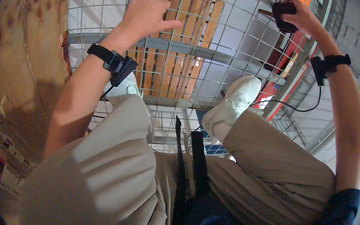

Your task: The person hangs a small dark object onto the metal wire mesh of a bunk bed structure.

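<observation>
My left hand point(146, 16) rests at or just over the wire mesh point(194, 6), its thumb stretched out to the right. The other fingers point away from me and partly hide behind the back of the hand; nothing shows in them. At the upper right, my right hand point(303, 18) grips a chunky black object point(283, 16). A thin dark piece sticks out from its left side above the mesh. What kind of object it is I cannot make out.
Wooden slats point(167, 65) lie beneath the mesh, crossed by a grey metal bar point(170, 46). A large wooden surface point(22, 46) rises at the left. Red metal point(288, 51) runs along the right. My white shoes point(239, 93) stand on the mesh. A black cable point(296, 109) hangs from my right wrist strap.
</observation>
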Motion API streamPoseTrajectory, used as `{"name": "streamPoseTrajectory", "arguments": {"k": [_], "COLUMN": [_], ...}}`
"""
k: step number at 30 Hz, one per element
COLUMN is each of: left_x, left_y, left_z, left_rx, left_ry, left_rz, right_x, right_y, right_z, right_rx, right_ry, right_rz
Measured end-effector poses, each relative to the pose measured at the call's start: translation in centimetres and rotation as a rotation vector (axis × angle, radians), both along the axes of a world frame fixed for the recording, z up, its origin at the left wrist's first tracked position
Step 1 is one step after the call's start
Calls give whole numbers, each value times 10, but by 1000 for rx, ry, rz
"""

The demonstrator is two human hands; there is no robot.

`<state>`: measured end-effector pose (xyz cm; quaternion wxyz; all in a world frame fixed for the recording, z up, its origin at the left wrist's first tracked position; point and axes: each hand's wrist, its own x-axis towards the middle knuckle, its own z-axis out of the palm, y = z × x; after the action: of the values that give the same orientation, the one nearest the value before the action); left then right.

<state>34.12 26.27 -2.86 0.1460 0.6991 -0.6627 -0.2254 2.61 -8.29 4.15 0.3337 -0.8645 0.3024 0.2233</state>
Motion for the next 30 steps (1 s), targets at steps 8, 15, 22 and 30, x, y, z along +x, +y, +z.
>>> {"name": "streamPoseTrajectory", "arguments": {"k": [8, 15, 22, 30], "left_x": [3, 2, 2, 3], "left_y": [2, 2, 4, 5], "left_z": [3, 8, 3, 2], "left_rx": [41, 70, 58, 73], "left_ry": [-20, -19, -19, -37], "left_rz": [11, 19, 11, 8], "right_x": [20, -28, -91, -59], "right_y": [43, -11, -31, -5], "right_z": [3, 1, 15, 3], "right_rx": [-229, 318, -140, 14], "right_ry": [317, 188, 392, 475], "right_rz": [204, -356, -134, -235]}}
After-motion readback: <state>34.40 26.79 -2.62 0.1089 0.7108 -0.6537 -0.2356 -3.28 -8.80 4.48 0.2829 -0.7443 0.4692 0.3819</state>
